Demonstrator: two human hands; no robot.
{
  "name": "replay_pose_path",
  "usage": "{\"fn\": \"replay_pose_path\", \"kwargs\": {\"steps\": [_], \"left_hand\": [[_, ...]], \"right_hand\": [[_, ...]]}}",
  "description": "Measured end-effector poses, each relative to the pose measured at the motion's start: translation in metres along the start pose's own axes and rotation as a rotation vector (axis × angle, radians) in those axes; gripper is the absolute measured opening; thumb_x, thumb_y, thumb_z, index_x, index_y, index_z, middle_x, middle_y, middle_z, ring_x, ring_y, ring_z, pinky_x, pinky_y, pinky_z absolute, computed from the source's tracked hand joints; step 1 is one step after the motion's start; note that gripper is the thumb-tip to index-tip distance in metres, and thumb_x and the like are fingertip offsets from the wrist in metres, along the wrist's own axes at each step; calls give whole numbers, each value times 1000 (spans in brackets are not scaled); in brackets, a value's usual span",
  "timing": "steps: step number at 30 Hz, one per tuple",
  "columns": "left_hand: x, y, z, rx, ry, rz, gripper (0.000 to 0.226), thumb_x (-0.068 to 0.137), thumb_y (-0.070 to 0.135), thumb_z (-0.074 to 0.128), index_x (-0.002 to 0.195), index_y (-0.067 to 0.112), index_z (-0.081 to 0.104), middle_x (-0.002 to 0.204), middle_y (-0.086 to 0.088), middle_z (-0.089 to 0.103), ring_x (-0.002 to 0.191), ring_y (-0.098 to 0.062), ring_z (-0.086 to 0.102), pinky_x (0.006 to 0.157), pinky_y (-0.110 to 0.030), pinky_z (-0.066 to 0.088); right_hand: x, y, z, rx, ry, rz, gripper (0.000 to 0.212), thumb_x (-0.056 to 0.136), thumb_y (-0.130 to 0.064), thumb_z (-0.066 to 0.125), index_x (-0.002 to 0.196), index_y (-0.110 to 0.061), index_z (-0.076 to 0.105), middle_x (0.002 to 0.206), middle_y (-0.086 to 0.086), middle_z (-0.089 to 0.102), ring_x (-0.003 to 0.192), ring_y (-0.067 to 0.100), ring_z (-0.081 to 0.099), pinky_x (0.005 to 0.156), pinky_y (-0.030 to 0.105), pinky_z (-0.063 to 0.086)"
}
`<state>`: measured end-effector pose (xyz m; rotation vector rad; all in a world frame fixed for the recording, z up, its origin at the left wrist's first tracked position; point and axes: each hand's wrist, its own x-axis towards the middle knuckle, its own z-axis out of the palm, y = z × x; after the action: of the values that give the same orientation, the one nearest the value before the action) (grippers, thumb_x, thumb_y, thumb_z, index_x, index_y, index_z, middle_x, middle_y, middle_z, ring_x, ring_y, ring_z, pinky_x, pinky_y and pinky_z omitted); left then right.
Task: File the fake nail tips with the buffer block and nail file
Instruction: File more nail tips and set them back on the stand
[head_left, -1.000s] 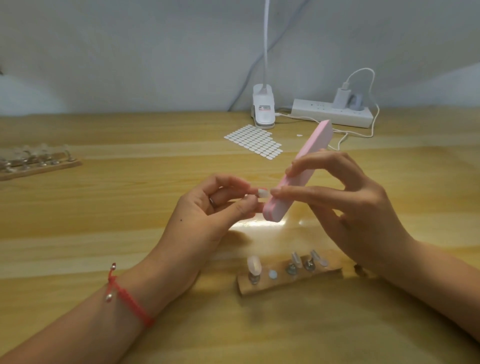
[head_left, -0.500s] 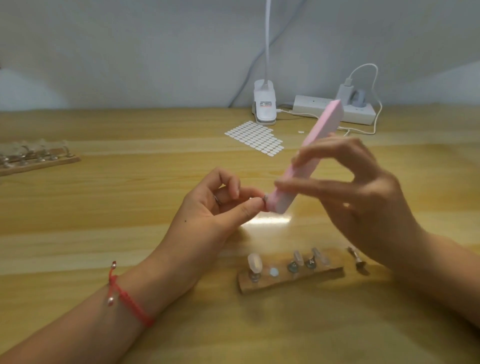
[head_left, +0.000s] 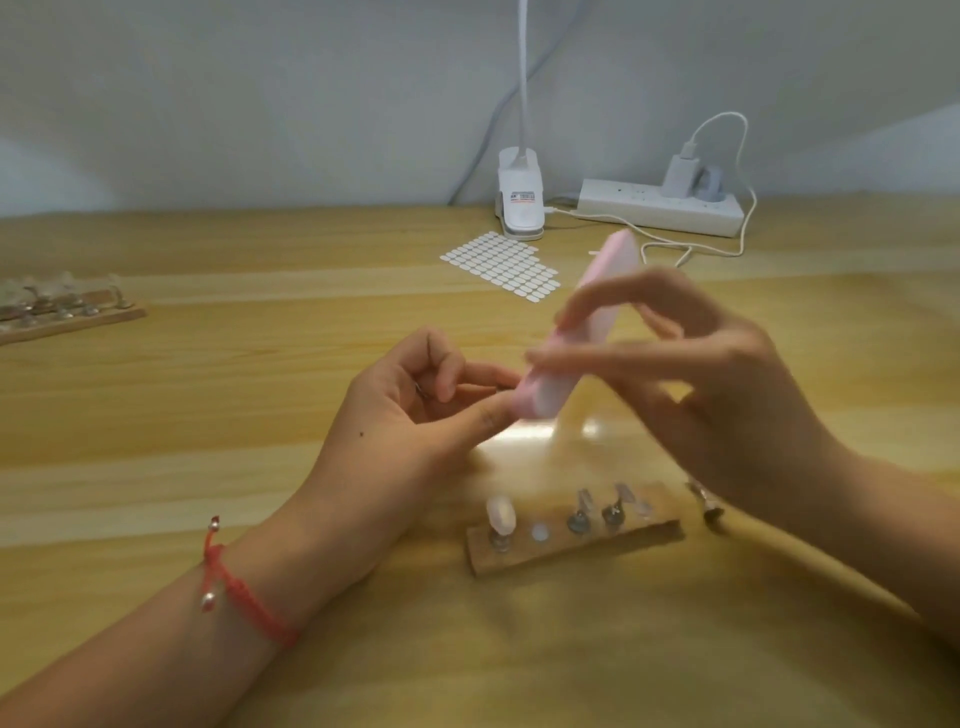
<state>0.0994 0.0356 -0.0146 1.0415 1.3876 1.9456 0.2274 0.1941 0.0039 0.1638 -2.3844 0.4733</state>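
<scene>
Pale wooden table against a plain grey wall. Nearest the viewer, a small wooden stand holds one upright nail tip and several metal pegs. A second stand sits far left. At the back are a clip lamp, its label too small to read, a power strip and a sticker sheet. Above the table, the right hand grips a tilted pink buffer block between thumb and fingers. The left hand pinches thumb to forefinger at the block's lower end; what they hold is hidden.

Nail stand low in front, sticker sheet, lamp clamp behind, bare tabletop at left.
</scene>
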Motion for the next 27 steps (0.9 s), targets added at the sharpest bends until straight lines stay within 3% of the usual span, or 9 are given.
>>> {"fn": "replay_pose_path", "kwargs": {"steps": [2, 5, 7, 10, 15, 18, 19, 23, 27], "left_hand": [[-1, -2, 1, 107, 17, 57, 45, 67, 7, 77, 65, 14, 33, 80, -2, 75, 75, -9, 70, 68, -16, 51], [-2, -4, -3, 373, 89, 208, 49, 67, 2, 79, 63, 17, 33, 75, 10, 72, 73, -3, 66, 72, -16, 48], [-3, -4, -2, 477, 129, 285, 50, 67, 8, 82, 63, 15, 32, 75, 15, 72, 73, 3, 64, 73, -14, 45], [-4, -1, 1, 508, 155, 316, 48, 70, 21, 79, 66, 9, 34, 79, 15, 74, 78, 3, 67, 75, -16, 46], [-5, 1, 0, 549, 162, 322, 46, 68, 28, 78, 66, 11, 35, 77, 16, 72, 70, 4, 62, 69, -18, 43], [-5, 1, 2, 591, 171, 318, 47, 71, 24, 78, 68, 4, 36, 78, 17, 73, 70, 3, 62, 69, -17, 42], [-5, 0, 2, 585, 171, 316, 47, 70, 24, 78, 67, 5, 36, 77, 17, 73, 70, 3, 61, 68, -19, 42], [-5, -2, -1, 522, 167, 305, 47, 65, 25, 79, 66, 11, 34, 72, 8, 70, 69, 2, 62, 66, -28, 44], [-5, -3, 0, 584, 169, 300, 50, 68, 21, 82, 66, 4, 35, 74, 17, 72, 70, 6, 62, 66, -13, 40]], "right_hand": [[-1, 1, -4, 6, -6, 53, 42, 88, 18, 60, 119, -10, 65, 111, 13, 61, 108, 35, 59, 95, 52, 47], [-8, -21, 9, 12, -75, -126, 45, 86, 17, 55, 112, -15, 72, 110, 13, 60, 106, 33, 58, 98, 41, 45], [-3, -15, 5, -34, -55, -116, 45, 86, 18, 57, 113, -16, 71, 110, 14, 61, 105, 32, 58, 97, 35, 45], [0, -3, 0, -108, 12, -7, 50, 85, 19, 63, 116, -20, 65, 111, 14, 62, 107, 29, 56, 96, 37, 47], [-9, -19, 13, -148, -74, -178, 36, 93, 5, 55, 112, -19, 74, 110, 14, 63, 109, 31, 58, 110, 51, 37], [0, -5, 2, -172, 22, -31, 41, 89, 14, 60, 112, -17, 71, 110, 16, 63, 106, 30, 56, 104, 27, 39], [-2, -7, 3, -174, 27, -34, 40, 90, 13, 59, 111, -18, 72, 109, 16, 63, 106, 30, 56, 103, 27, 39], [-11, -24, 18, -166, -75, -217, 31, 96, -2, 57, 110, -22, 76, 110, 14, 64, 112, 28, 57, 111, 55, 35], [-4, -7, 6, -153, 29, -34, 36, 93, 9, 56, 112, -18, 71, 108, 16, 63, 104, 31, 56, 102, 37, 43]]}}
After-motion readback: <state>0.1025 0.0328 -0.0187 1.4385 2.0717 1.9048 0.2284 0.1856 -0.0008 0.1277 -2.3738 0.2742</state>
